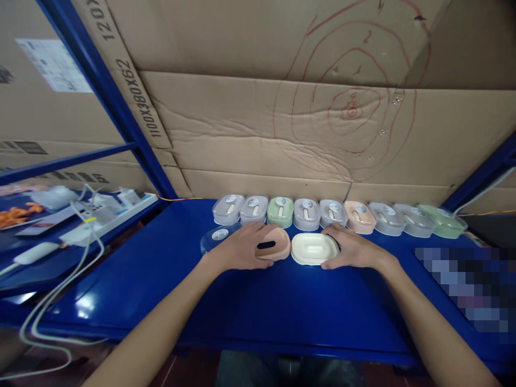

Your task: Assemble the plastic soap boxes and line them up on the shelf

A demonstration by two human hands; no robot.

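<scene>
Carton (133, 102) print reads "1100X380X62". Left hand (242, 248) grips a pink tray (278, 244), fingers curled over its near edge. Right hand (355, 248) rests loosely, fingertips touching a cream tray (312, 248) on the blue shelf (258, 306). Lidded boxes (306, 213) line up behind.

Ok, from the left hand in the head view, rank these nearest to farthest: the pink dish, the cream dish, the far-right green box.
1. Pink dish: under the left hand, touching its fingers.
2. Cream dish: just right of the pink one, touched by the right hand.
3. Green box: far right end of the back row.
</scene>
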